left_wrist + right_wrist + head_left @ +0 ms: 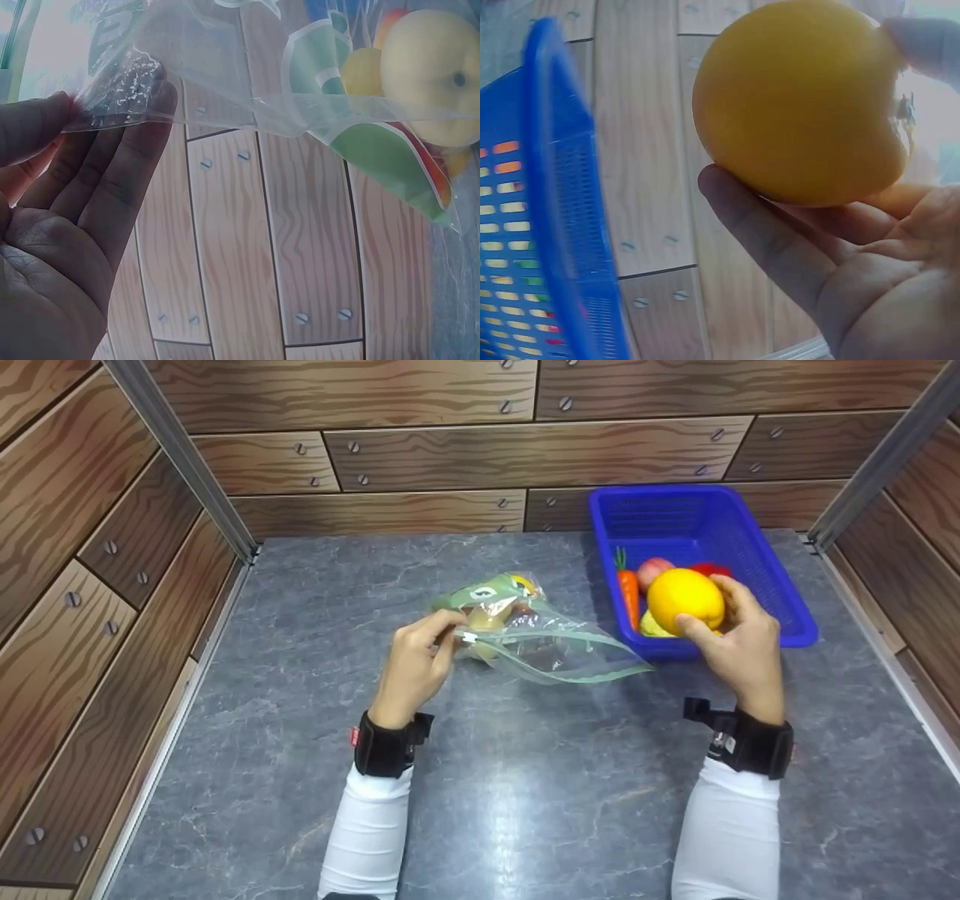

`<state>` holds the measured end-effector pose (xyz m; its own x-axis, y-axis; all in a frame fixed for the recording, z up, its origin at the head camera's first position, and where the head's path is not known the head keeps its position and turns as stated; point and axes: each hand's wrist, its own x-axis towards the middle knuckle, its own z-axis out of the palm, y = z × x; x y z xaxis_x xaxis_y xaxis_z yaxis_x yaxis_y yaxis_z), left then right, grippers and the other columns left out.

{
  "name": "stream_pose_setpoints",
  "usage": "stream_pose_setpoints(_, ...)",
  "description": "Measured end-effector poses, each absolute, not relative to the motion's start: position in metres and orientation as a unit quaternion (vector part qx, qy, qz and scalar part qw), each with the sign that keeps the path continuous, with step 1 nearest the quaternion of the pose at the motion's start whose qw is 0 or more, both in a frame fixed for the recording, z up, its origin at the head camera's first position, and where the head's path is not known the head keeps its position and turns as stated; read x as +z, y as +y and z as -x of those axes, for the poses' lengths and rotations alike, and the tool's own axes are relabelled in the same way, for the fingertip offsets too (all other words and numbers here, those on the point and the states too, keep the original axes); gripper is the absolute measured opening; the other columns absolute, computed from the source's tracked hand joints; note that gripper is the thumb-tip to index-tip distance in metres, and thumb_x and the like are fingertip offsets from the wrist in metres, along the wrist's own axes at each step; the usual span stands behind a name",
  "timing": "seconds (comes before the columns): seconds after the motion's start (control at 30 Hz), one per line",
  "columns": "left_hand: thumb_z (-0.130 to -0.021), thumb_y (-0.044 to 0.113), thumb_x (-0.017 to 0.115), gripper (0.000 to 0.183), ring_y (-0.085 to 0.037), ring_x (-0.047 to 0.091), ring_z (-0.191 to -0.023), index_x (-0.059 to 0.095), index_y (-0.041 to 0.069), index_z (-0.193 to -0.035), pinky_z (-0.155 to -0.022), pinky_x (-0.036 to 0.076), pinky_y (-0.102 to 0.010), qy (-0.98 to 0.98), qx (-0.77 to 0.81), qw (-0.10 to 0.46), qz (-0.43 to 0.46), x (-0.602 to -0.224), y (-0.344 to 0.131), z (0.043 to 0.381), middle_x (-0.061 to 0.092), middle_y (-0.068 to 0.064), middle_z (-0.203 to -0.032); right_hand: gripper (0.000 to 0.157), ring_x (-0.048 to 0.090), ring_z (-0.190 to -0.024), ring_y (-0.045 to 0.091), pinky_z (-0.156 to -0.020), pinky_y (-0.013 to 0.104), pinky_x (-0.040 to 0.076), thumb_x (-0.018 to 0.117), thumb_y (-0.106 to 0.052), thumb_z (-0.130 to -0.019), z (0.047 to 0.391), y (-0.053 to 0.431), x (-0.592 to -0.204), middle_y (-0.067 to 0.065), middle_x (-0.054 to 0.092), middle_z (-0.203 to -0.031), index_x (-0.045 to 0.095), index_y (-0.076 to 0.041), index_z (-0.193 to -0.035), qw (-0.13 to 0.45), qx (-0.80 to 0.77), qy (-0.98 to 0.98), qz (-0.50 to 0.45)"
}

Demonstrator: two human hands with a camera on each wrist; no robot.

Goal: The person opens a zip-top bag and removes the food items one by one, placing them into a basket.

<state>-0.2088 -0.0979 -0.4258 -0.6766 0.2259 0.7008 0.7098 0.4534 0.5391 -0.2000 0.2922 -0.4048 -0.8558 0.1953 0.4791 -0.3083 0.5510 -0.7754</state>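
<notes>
A clear zip bag [555, 656] with green print lies on the grey tabletop, its mouth gaping to the right. My left hand [420, 660] pinches the bag's rim beside the white slider [469, 637]. Several fruits are inside, among them a pale round one [431, 79] seen through the plastic in the left wrist view. My right hand [746, 649] grips a yellow-orange round fruit, an orange [685, 601], between thumb and fingers. It is held over the front part of the blue basket [787, 634]; in the right wrist view the orange [802, 105] is off the table.
In the basket lie a carrot [628, 596], a pinkish round fruit [654, 570], a red item [711, 569] and a yellow-green item [654, 625], partly hidden by the orange. Wood-patterned panels [450, 457] enclose the tabletop [315, 660] at the back and sides.
</notes>
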Motion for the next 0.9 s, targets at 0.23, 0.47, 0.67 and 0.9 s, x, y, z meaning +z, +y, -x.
stream_pose_setpoints(0.23, -0.095, -0.009, 0.062, 0.013, -0.014, 0.057, -0.066, 0.071, 0.000, -0.099, -0.059, 0.053, -0.033, -0.803, -0.438, 0.278, 0.291, -0.427, -0.098, 0.209, 0.072, -0.010, -0.088, 0.049, 0.061, -0.095, 0.026, -0.082, 0.023, 0.041, 0.079, -0.015, -0.086, 0.219, 0.297, -0.423, 0.028, 0.069, -0.117, 0.066, 0.005, -0.129, 0.260, 0.424, -0.868, -0.002)
stream_pose_setpoints(0.47, -0.094, -0.009, 0.062, 0.016, -0.013, 0.057, -0.066, 0.071, 0.002, -0.099, -0.060, 0.053, -0.030, -0.806, -0.435, 0.278, 0.289, -0.427, -0.099, 0.209, 0.073, -0.009, -0.088, 0.051, 0.059, -0.103, 0.044, -0.087, 0.042, 0.041, 0.073, -0.023, -0.092, 0.232, 0.295, -0.434, 0.031, 0.065, -0.122, 0.062, 0.007, -0.132, 0.215, 0.413, -0.885, 0.013)
stream_pose_setpoints(0.67, -0.093, -0.010, 0.062, 0.017, -0.013, 0.061, -0.068, 0.071, 0.002, -0.098, -0.061, 0.055, -0.029, -0.807, -0.436, 0.278, 0.286, -0.427, -0.098, 0.208, 0.073, -0.009, -0.088, 0.052, 0.058, -0.099, 0.046, -0.085, 0.048, 0.043, 0.066, -0.030, -0.098, 0.239, 0.289, -0.442, 0.033, 0.065, -0.118, 0.060, 0.009, -0.132, 0.193, 0.398, -0.896, 0.027)
stream_pose_setpoints(0.9, -0.093, -0.010, 0.062, 0.017, -0.014, 0.060, -0.067, 0.072, 0.003, -0.098, -0.061, 0.054, -0.030, -0.807, -0.432, 0.282, 0.287, -0.426, -0.099, 0.209, 0.073, -0.009, -0.089, 0.053, 0.059, -0.093, 0.049, -0.082, 0.055, 0.044, 0.064, -0.037, -0.100, 0.243, 0.289, -0.447, 0.033, 0.067, -0.110, 0.065, 0.009, -0.126, 0.181, 0.358, -0.915, 0.039)
